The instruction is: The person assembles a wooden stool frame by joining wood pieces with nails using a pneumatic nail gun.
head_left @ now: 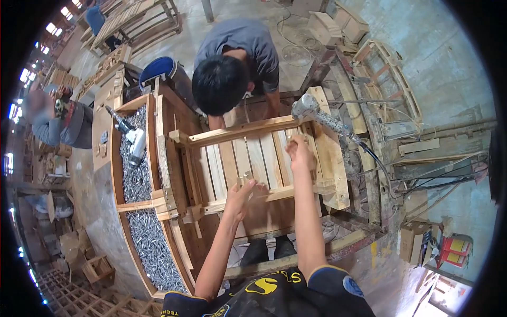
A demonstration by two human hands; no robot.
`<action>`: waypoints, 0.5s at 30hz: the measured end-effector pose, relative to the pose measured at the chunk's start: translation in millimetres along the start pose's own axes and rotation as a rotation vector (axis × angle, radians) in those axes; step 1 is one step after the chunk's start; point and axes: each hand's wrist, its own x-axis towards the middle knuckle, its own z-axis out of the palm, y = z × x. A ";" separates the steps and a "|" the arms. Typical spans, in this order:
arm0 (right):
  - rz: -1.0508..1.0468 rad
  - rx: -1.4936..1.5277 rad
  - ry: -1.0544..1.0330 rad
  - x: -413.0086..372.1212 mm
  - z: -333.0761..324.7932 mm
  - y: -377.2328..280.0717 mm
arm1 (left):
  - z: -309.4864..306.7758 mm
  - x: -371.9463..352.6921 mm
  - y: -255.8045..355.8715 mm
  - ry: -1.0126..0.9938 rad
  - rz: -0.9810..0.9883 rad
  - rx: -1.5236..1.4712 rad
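Observation:
A slatted wooden frame [264, 158] lies flat on a workbench in front of me. My left hand [240, 194] rests on the near rail, fingers pinching a small wooden block [246, 178] against a slat. My right hand [299, 152] is pressed on the far right end of the slats, near the top rail [237, 132], fingers curled on the wood. A pneumatic tool [311, 111] with a hose lies on the frame's right corner, just beyond my right hand. Across the frame a person [232, 68] in a grey shirt bends over it.
A long wooden tray full of metal screws [140, 211] runs along the left, with a power tool [132, 138] lying in it. Another person [58, 121] sits at far left. Wooden frames and crates [385, 74] are stacked at right and behind; hoses trail at right.

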 end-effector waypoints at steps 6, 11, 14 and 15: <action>-0.019 0.230 0.328 67.8 51.3 17.7 | -15.9 -10.0 -1.3 0.015 -0.016 0.087; 0.056 0.301 0.290 66.4 47.3 14.2 | -16.4 -15.9 -8.8 0.036 -0.058 0.075; 0.139 0.349 0.175 70.4 42.5 20.2 | -10.0 -19.8 -8.4 0.021 -0.094 0.080; 0.113 0.375 0.201 71.9 42.4 20.5 | -8.0 -19.7 -8.8 0.012 -0.105 0.081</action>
